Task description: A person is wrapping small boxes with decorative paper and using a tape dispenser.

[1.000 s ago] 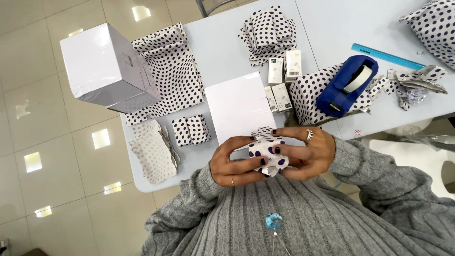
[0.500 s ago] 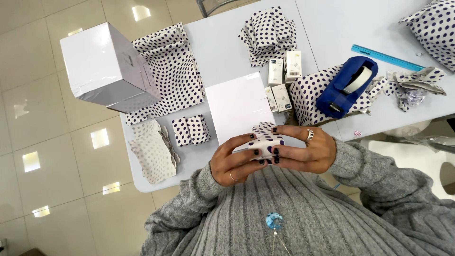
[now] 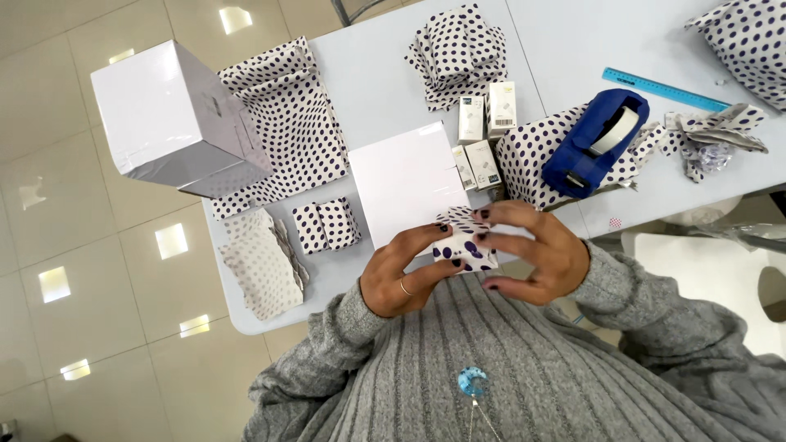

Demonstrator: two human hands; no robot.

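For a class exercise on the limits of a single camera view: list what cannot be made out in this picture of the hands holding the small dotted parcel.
- Small dotted parcel, head view: its underside and near end are covered by the left hand and right hand.
- Wrapped dotted box: cut off by the top right edge.
- Small cartons: print too small to tell.
- Tape dispenser: hides the dotted paper beneath.

It looks like a gift-wrapping station in a shop or office: a pale grey table [image 3: 385, 90] on glossy tiled floor [image 3: 74, 270] at frame left, strewn with polka-dot wrapping paper [image 3: 286, 123], a blue tape dispenser [image 3: 594, 143], a ruler [image 3: 663, 88] and small cartons [image 3: 483, 131].
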